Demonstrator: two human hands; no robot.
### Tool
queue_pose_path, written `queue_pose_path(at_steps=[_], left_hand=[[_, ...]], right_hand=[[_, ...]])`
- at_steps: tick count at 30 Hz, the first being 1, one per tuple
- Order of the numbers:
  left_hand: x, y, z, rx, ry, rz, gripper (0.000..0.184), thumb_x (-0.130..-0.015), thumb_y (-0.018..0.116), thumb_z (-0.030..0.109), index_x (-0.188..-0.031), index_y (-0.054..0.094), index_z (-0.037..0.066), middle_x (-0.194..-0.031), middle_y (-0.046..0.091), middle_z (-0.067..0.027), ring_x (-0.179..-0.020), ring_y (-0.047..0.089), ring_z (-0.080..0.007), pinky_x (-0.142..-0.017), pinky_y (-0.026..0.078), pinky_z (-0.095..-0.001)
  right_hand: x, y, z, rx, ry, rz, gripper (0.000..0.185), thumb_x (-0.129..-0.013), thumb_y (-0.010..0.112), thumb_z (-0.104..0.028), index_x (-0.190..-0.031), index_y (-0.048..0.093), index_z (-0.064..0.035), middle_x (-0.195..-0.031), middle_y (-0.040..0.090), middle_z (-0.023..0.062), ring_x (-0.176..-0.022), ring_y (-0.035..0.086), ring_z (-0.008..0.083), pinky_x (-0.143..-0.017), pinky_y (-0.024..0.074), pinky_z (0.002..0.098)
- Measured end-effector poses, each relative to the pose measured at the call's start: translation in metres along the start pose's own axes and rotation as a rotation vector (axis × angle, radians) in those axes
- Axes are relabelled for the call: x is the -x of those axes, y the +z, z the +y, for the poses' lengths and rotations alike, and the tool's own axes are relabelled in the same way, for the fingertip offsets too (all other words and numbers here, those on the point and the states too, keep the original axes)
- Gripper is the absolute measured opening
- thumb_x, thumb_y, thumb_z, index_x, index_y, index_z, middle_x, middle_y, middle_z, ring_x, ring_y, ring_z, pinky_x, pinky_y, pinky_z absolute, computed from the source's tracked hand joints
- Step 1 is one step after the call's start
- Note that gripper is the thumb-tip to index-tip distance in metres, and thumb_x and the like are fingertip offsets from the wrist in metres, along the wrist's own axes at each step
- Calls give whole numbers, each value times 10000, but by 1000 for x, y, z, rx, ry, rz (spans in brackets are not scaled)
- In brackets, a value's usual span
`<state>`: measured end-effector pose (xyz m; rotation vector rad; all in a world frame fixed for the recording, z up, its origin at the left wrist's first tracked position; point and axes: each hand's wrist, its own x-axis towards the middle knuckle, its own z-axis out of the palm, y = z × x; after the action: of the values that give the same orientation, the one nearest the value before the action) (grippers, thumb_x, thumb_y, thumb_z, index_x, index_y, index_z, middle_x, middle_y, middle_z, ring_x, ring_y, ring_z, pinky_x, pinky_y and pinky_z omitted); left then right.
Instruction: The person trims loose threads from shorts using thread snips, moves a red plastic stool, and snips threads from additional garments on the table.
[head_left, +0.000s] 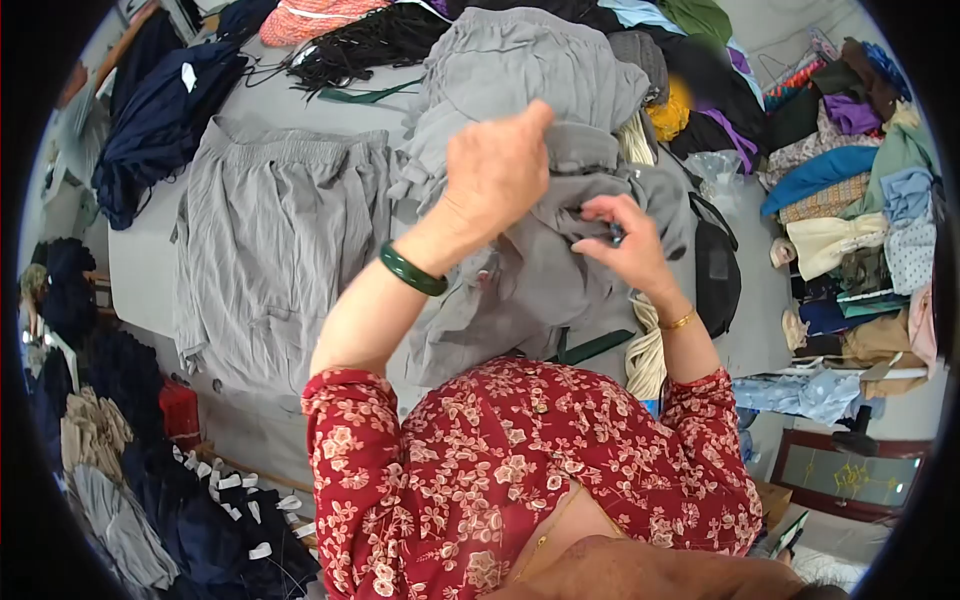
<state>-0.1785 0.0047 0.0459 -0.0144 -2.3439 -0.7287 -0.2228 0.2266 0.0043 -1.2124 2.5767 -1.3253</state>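
My left hand (497,170), with a green bangle on its wrist, is raised over the grey garment (480,310) spread in front of me. Its fingers are curled closed with the index finger and thumb pointing up; whatever they hold, if anything, does not show. To the right, my right hand (632,243) curves its thumb and fingers around a small dark-blue object (616,234), too small to name for sure. That hand hovers over or touches the garment's right part; I cannot tell which. Beyond the hands lies a pile of grey gathered clothing (530,65).
Left on the grey table (140,270) lie grey elastic-waist trousers (280,220) and dark navy garments (165,130). A black bag (717,265) and a cream cord bundle (643,365) sit on the right. Mixed clothes (840,240) are heaped farther right. Navy piles (190,510) stand lower left.
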Motion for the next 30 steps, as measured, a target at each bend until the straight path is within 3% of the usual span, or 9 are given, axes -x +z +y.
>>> queue_pose_path(at_steps=[3, 8, 13, 15, 17, 20, 24, 26, 30], left_hand=[[-16, -34, -14, 20, -6, 88, 157, -776, 553, 85, -912, 630, 95, -610, 606, -119, -558, 613, -288, -515, 466, -396], [-34, -69, -20, 220, -65, 41, 198, -775, 509, 56, -907, 649, 10, -582, 583, -66, -517, 592, -125, -518, 467, -271], [-45, -108, -3, 634, -193, 107, 197, -789, 499, 44, -902, 656, 7, -687, 621, -39, -525, 588, -89, -508, 469, -233], [-58, -113, 2, 518, -308, -15, 151, -822, 491, 29, -870, 634, 22, -706, 637, -77, -525, 593, -118, -488, 506, -252], [-54, -133, -11, 730, -260, 121, 145, -813, 479, -14, -852, 618, 0, -699, 615, -36, -502, 560, -107, -475, 490, -224], [-54, -157, -12, 927, -379, 316, 115, -808, 493, -22, -840, 603, -12, -666, 600, -51, -481, 545, -92, -452, 460, -196], [-81, -163, -11, 932, -223, 504, 108, -833, 500, -1, -881, 592, -32, -718, 608, -82, -492, 595, -137, -470, 499, -220], [-91, -103, -8, 659, 167, 453, 232, -811, 604, 86, -1025, 576, 3, -853, 631, -109, -689, 620, -220, -641, 525, -283], [32, 33, -10, 324, 549, -306, 235, -749, 620, 152, -929, 563, 12, -941, 572, -196, -920, 553, -361, -784, 461, -418]], right_hand=[[2, 3, 19, 368, -97, -23, 296, -693, 763, -89, -955, 629, -66, -872, 624, 65, -807, 574, 229, -725, 481, 328], [-18, -9, -26, 15, 27, 113, 365, -694, 769, -128, -1014, 609, -55, -1008, 632, 46, -825, 558, 158, -748, 461, 286], [-49, 8, -34, 122, -53, -154, 360, -721, 763, -144, -1002, 583, -9, -868, 615, 117, -715, 556, 230, -701, 468, 293], [-53, 2, -38, 229, -28, -291, 316, -737, 749, -134, -969, 585, 4, -824, 600, 131, -701, 560, 243, -689, 470, 297], [-58, -24, -69, 46, -140, -80, 226, -774, 713, -114, -925, 596, 6, -775, 576, 79, -689, 530, 157, -648, 453, 271], [-97, -64, -90, 81, -246, 197, 262, -788, 687, -156, -975, 602, 6, -827, 613, 108, -737, 561, 188, -681, 455, 291], [-179, -121, -48, 399, -172, 456, 323, -807, 653, -211, -1041, 611, 7, -896, 661, 146, -802, 602, 229, -724, 457, 319], [-197, -152, -5, 635, -26, 475, 400, -783, 668, -298, -1055, 611, -11, -964, 659, 180, -869, 619, 324, -760, 473, 369], [-161, -183, 118, 896, 122, 213, 407, -757, 689, -286, -1063, 613, -28, -982, 654, 180, -910, 627, 331, -762, 482, 393]])
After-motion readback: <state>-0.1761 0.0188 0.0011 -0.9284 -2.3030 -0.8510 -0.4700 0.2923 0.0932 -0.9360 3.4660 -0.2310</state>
